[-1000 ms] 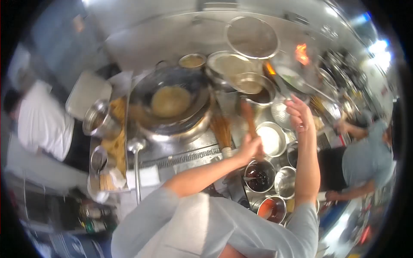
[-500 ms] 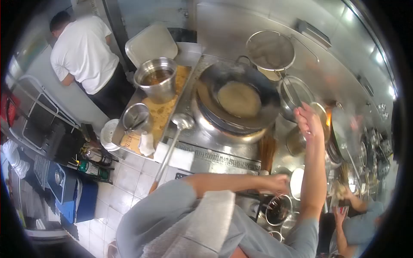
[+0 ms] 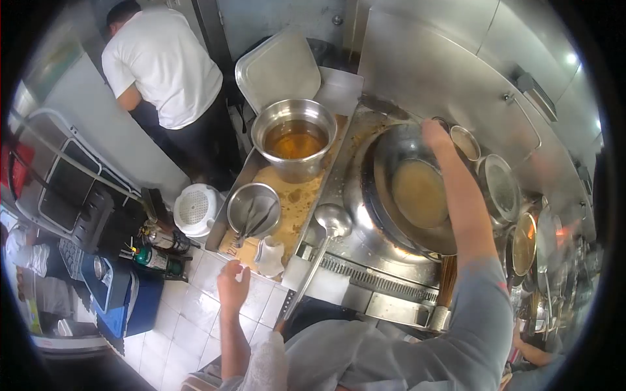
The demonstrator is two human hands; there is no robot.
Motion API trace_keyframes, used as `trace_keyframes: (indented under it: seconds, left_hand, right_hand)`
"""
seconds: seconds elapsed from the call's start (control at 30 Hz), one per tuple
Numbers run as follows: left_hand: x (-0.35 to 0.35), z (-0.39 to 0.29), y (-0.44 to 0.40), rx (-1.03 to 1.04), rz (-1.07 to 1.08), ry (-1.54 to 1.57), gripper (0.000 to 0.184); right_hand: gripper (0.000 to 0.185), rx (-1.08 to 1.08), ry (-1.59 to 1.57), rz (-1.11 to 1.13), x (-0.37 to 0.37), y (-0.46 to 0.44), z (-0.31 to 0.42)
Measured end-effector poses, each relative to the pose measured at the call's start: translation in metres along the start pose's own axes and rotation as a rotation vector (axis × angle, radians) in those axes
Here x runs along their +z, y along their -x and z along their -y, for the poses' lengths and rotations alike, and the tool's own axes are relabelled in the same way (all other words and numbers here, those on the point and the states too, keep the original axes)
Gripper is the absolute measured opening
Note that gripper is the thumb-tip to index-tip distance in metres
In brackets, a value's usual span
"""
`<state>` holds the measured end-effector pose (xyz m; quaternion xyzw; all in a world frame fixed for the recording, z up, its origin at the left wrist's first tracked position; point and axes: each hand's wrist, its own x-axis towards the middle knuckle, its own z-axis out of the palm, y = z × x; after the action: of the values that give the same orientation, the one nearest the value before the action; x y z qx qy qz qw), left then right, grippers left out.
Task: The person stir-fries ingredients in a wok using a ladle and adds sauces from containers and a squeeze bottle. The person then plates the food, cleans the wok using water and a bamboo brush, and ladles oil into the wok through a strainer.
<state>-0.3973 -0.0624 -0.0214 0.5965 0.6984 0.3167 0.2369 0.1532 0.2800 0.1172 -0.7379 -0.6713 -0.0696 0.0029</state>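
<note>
My left hand (image 3: 233,285) is raised over the tiled floor at the near end of the side tray, thumb apart from the fingers and holding nothing. Close to it a crumpled white cloth (image 3: 268,257) lies on the tray's corner. My right hand (image 3: 435,133) is at the far rim of a large wok (image 3: 389,176) with brownish liquid (image 3: 419,194) in it. Its fingers look closed, but they are blurred and partly hidden, so what they grip is unclear. A long-handled ladle (image 3: 333,220) rests on the stove edge between my hands.
A steel pot of amber liquid (image 3: 293,140) and a small steel pot holding utensils (image 3: 254,210) stand on the cardboard-lined tray (image 3: 305,195). Round strainers or pans (image 3: 503,188) line the right. A person in a white shirt (image 3: 163,68) bends at the back left.
My view has turned left. My right hand has moved from the wire strainer's handle to the wok's far rim. My left hand has swung left, from beside the right-hand bowls to near the cloth.
</note>
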Motion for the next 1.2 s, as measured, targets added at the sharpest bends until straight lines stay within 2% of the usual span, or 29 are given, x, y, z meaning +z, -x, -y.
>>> trace_keyframes:
  seconds: [0.03,0.13,0.2,0.33,0.37,0.4,0.47,0.5,0.6,0.67,0.73,0.77,0.8,0.83,0.87,0.9,1.0,1.07,1.13,1.2]
  left_hand:
    - [0.006,0.003,-0.001,0.051,-0.045,-0.102,0.032]
    - [0.023,-0.001,-0.002,0.054,-0.048,0.063,0.038]
    - [0.029,-0.007,-0.008,0.047,-0.019,-0.001,0.052]
    - [0.048,-0.011,-0.027,0.016,0.038,-0.086,0.071]
    - [0.049,-0.015,-0.030,0.006,0.070,-0.103,0.072]
    - [0.051,-0.018,-0.032,-0.003,0.104,-0.118,0.073]
    - [0.062,-0.012,-0.040,0.006,0.121,-0.148,0.073]
    - [0.067,-0.004,-0.044,0.016,0.143,-0.129,0.073]
    - [0.071,-0.018,-0.047,0.052,0.214,-0.177,0.069]
    - [0.084,0.006,-0.052,0.085,0.226,-0.271,0.066]
    - [0.094,0.042,-0.063,0.029,0.296,-0.092,0.060]
    - [0.089,0.032,-0.062,-0.049,0.346,0.000,0.058]
    - [0.080,0.015,-0.058,-0.136,0.390,0.091,0.055]
    - [0.079,0.006,-0.053,-0.173,0.388,0.336,0.056]
    - [0.077,-0.001,-0.046,-0.219,0.378,0.578,0.056]
    - [0.074,-0.006,-0.037,-0.273,0.359,0.820,0.056]
    - [0.067,-0.068,-0.009,-0.406,0.564,1.481,0.062]
    - [0.080,-0.100,0.002,-0.338,0.727,1.649,0.066]
    - [0.087,-0.147,0.021,-0.259,0.822,1.703,0.062]
    - [0.104,-0.150,0.029,-0.287,0.891,1.782,0.064]
  right_hand:
    - [0.025,-0.003,0.054,0.078,0.003,-0.009,0.008]
    - [0.022,0.111,-0.106,-0.041,-0.019,0.002,0.028]
    - [0.022,0.063,-0.064,-0.030,0.010,0.005,0.025]
    - [0.022,-0.040,0.032,0.031,-0.013,0.012,-0.010]
    - [0.036,-0.032,-0.149,-0.094,-0.008,0.015,-0.033]
    - [0.038,0.054,-0.353,-0.049,-0.003,0.026,-0.059]
    - [0.044,0.224,-0.756,0.017,-0.046,0.080,-0.085]
    - [0.046,0.229,-0.870,0.046,-0.060,0.109,-0.104]
    - [0.045,0.322,-1.405,-0.057,-0.087,0.229,-0.152]
    - [0.042,0.428,-1.408,-0.132,-0.106,0.321,-0.173]
    - [0.040,0.490,-1.467,-0.135,-0.105,0.409,-0.205]
    - [0.033,0.548,-1.393,-0.189,-0.105,0.451,-0.211]
    - [0.036,0.604,-1.403,-0.212,-0.111,0.490,-0.210]
    - [0.039,0.656,-1.417,-0.229,-0.119,0.526,-0.207]
    - [0.032,0.709,-1.429,-0.236,-0.120,0.558,-0.211]
    - [0.033,0.762,-1.423,-0.273,-0.118,0.586,-0.217]
    - [0.032,0.842,-1.498,-0.309,-0.109,0.640,-0.238]
    - [0.032,0.865,-1.565,-0.324,-0.100,0.656,-0.248]
    - [0.034,0.892,-1.620,-0.352,-0.077,0.662,-0.253]
    - [0.020,0.939,-1.619,-0.404,-0.055,0.662,-0.259]
